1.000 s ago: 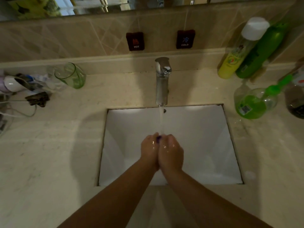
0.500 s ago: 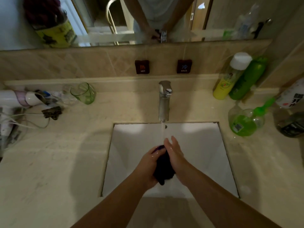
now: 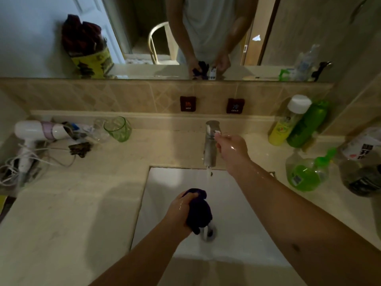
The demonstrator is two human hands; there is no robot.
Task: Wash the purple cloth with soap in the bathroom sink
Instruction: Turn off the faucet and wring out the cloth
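Observation:
The purple cloth [image 3: 199, 211] is bunched up and wet, gripped in my left hand [image 3: 180, 209] over the white sink [image 3: 165, 203], just above the drain [image 3: 209, 234]. Water runs in a thin stream from the chrome faucet [image 3: 210, 147] behind the cloth. My right hand [image 3: 232, 147] is wet and rests its fingertips on the faucet's lever at the top. No soap bar is visible.
Right of the sink stand a yellow bottle [image 3: 286, 122], a green bottle [image 3: 307, 124], a clear pump bottle of green liquid [image 3: 305, 172] and a dark jar [image 3: 362, 178]. On the left counter lie a white hair dryer [image 3: 39, 131] with its cord and a green cup [image 3: 118, 129].
My right hand left the cloth and rose to the faucet lever. My left hand alone now holds the cloth, lower in the sink. The view has tilted up toward the mirror.

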